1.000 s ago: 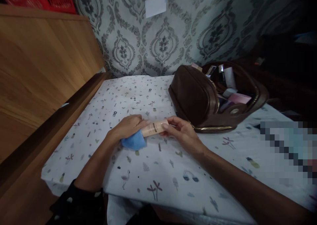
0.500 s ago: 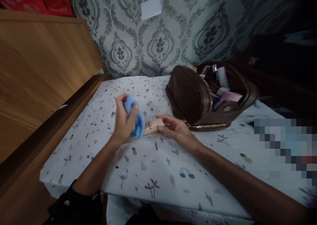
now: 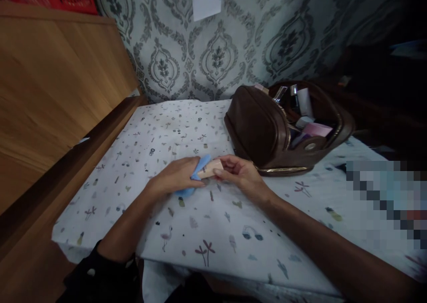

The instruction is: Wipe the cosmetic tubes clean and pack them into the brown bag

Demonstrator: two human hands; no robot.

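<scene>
In the head view, a slim, smooth beige container lies between the two hands, low over the middle of a white cover printed with small flamingos, pineapples and palm trees. A soft blue cloth wraps its left part; one fold stands up beside the thumb and another spreads out below the palm. To the right sits a brown bag, smooth and leather-like with rounded sides, its mouth unzipped along metal teeth and a gold zip running along its base. Behind rises a grey and white damask-patterned wall, and at left stands a wood-grained panel below red openwork plastic.

There is one container, one cloth and one bag, plus one white sheet of paper on the wall. The bag holds at least five small items, among them a pink one; the dim light probably hides more.

The left hand is closed over the cloth, palm down, pressing it around the container. The right hand pinches the container's bare right end between thumb and curled fingers, with only the container's thickness between them.
</scene>
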